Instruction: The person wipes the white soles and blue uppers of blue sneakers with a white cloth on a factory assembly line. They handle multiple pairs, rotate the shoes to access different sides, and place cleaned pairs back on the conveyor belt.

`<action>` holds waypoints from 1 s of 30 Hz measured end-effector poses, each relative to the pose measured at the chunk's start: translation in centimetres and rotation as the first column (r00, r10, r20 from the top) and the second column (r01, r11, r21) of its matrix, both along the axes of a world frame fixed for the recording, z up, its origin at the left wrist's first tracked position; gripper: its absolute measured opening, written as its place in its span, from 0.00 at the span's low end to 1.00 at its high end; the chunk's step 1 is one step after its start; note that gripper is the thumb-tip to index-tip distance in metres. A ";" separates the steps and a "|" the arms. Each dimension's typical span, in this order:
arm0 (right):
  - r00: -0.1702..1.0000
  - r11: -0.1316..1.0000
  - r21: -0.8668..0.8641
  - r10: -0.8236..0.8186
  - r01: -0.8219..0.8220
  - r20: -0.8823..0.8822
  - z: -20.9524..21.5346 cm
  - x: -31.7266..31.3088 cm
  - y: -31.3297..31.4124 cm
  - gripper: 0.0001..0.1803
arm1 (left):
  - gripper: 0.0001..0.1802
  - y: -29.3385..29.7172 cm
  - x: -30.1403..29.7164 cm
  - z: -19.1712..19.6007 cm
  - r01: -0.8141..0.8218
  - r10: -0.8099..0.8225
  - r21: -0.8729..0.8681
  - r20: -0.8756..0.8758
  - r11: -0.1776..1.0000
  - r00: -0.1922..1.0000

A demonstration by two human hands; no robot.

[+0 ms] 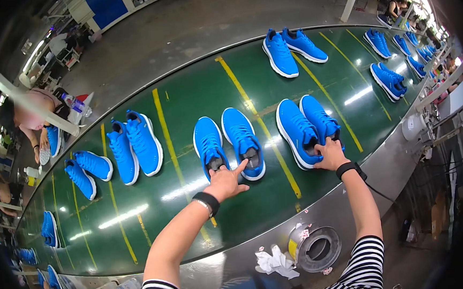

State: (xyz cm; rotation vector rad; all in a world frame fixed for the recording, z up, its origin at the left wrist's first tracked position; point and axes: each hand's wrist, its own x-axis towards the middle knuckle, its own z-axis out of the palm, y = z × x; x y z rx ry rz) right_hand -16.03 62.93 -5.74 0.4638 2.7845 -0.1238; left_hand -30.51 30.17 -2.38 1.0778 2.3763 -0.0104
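Note:
On the green conveyor belt (267, 198) directly ahead stand two pairs of blue sneakers with white soles. My left hand (226, 183) is at the heels of the middle pair, its fingers spread over the left sneaker (208, 141) and one finger reaching to the right sneaker (239, 130). Farther right, my right hand (330, 155) has its fingers curled over the heel collars of the other pair, a left sneaker (293, 125) and a right sneaker (317, 114). Part of those heels is hidden behind the fingers. Both wrists wear black bands.
Several more blue sneakers lie along the belt, including a pair (135, 146) to the left and a far pair (280, 53). Yellow lines (166, 133) cross the belt. A roll of clear tape (318, 248) and crumpled white paper (274, 262) lie near me. A co-worker (36, 112) holds a sneaker at left.

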 end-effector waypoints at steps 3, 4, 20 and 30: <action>0.997 0.998 0.030 0.056 -0.055 -0.045 -0.1 0.3 0.8 0.25 | 0.36 2.3 -1.1 -1.4 -0.073 0.061 0.061 0.183 0.995 0.981; 0.999 0.999 0.014 0.037 -0.037 -0.040 0.1 0.2 0.8 0.25 | 0.35 2.3 -0.9 -1.5 -0.113 0.099 0.098 0.139 0.989 0.985; 0.927 0.441 -0.820 0.089 -0.364 -0.364 10.4 13.4 -32.1 0.23 | 0.21 -31.4 24.0 9.0 -0.088 0.086 0.139 0.022 0.986 0.996; 0.988 0.330 -0.940 -0.094 -0.083 -0.120 1.8 22.5 -48.5 0.42 | 0.30 -36.7 34.4 2.8 -0.270 0.275 0.250 0.016 0.930 0.961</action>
